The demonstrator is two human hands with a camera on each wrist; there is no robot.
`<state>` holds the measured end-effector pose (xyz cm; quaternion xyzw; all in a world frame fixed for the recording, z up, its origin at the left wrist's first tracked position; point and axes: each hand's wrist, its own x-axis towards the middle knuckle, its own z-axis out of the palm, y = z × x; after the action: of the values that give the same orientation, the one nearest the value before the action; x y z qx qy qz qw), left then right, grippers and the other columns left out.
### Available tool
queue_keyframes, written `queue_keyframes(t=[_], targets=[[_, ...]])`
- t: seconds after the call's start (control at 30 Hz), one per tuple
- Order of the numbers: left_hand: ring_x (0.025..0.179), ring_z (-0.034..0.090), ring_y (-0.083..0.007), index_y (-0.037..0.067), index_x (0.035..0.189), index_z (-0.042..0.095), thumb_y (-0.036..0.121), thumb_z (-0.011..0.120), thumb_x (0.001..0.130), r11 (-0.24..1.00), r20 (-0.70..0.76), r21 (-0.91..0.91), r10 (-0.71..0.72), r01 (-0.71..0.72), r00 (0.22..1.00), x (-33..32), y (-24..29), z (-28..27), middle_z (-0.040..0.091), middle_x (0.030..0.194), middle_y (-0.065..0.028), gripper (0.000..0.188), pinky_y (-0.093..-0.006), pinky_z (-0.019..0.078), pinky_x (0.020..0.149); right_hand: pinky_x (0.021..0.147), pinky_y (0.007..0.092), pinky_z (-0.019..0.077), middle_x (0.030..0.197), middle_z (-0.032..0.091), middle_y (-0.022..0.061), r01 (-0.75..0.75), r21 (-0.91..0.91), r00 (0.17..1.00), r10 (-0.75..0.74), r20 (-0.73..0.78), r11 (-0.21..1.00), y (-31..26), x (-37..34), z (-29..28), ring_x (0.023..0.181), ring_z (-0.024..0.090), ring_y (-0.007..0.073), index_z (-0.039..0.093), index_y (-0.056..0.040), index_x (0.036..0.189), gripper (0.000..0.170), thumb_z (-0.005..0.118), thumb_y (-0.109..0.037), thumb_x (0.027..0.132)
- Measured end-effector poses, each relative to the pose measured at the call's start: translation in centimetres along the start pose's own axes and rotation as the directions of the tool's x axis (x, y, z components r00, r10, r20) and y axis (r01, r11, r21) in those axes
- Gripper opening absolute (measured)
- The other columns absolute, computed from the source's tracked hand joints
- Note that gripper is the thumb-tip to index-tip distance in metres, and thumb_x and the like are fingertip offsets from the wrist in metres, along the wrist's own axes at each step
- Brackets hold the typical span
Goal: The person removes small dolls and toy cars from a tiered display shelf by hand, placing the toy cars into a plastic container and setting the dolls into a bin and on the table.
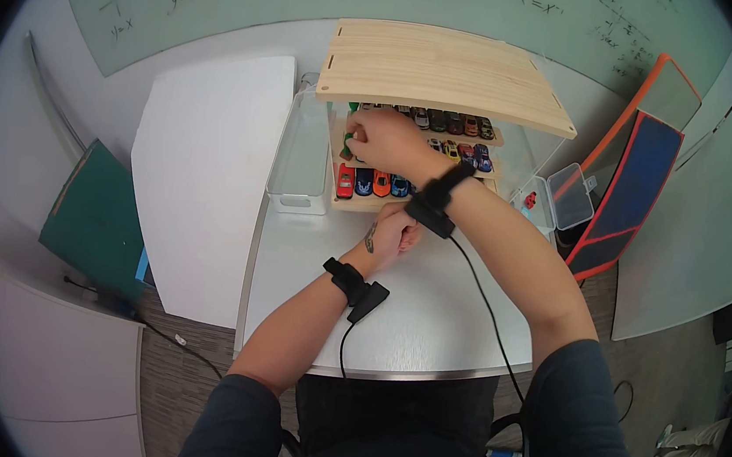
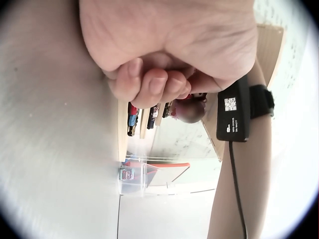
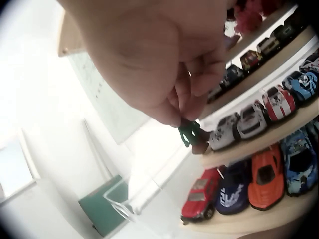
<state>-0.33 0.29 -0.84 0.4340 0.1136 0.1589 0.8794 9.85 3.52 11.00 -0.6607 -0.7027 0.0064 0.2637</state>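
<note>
My right hand (image 1: 387,142) reaches into a wooden display rack (image 1: 452,69), at the left end of its middle shelf. Its thumb and fingertips pinch a small dark-green and brown toy (image 3: 192,135), low beside a white toy car (image 3: 225,132). The toy's exact kind is hidden by the fingers. Below sit a red toy car (image 3: 200,196), a dark blue one (image 3: 233,189) and an orange one (image 3: 265,177). My left hand (image 1: 390,233) rests at the table, in front of the rack, under the right wrist. Its fingers (image 2: 157,85) curl toward the palm, with nothing visible in them.
A clear plastic bin (image 1: 302,156) stands left of the rack. To the right is an opened clear box (image 1: 540,206) with a small red item (image 1: 530,200) in it. The white table (image 1: 427,323) lies in front. Cables (image 1: 487,302) trail from both wrist cameras.
</note>
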Motion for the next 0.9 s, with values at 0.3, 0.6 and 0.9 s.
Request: queue_keyframes(t=[0.3, 0.6, 0.9], targets=[[0.045, 0.029, -0.0087, 0.009, 0.063, 0.038, 0.006, 0.043, 0.079, 0.999, 0.058, 0.01, 0.051, -0.052, 0.997, -0.4, 0.5, 0.5, 0.033, 0.052, 0.0008, 0.017, -0.0255, 0.0203, 0.042, 0.064, 0.0281, 0.0467, 0.072, 0.063, 0.0054, -0.374, 0.244, 0.927, 0.351, 0.132, 0.895, 1.6, -16.9, -13.2, 0.067, 0.058, 0.0129, 0.063, 0.0001, 0.089, 0.017, 0.067, -0.014, 0.08], [0.046, 0.029, -0.0087, 0.01, 0.061, 0.036, 0.007, 0.042, 0.081, 0.996, 0.063, 0.079, 0.032, -0.037, 0.998, -0.5, 0.7, 0.7, 0.034, 0.052, 0.0007, 0.021, -0.0254, 0.0207, 0.043, 0.064, 0.0331, 0.0495, 0.07, 0.066, 0.007, -0.499, -0.346, 0.848, 0.529, -0.007, 0.795, 8.3, -23.2, -15.8, 0.068, 0.065, 0.0225, 0.067, -0.0036, 0.095, 0.021, 0.067, -0.014, 0.076], [0.045, 0.03, -0.0084, 0.009, 0.063, 0.038, 0.006, 0.042, 0.08, 0.997, 0.056, 0.058, 0.039, -0.042, 0.998, -0.4, 0.8, 0.7, 0.034, 0.052, 0.0007, 0.018, -0.0249, 0.0212, 0.043, 0.07, 0.0297, 0.0491, 0.085, 0.068, 0.0081, -0.332, 0.237, 0.936, 0.288, 0.201, 0.913, 2.9, -14.5, -11.3, 0.073, 0.061, 0.016, 0.068, -0.0028, 0.099, 0.017, 0.063, -0.01, 0.085]])
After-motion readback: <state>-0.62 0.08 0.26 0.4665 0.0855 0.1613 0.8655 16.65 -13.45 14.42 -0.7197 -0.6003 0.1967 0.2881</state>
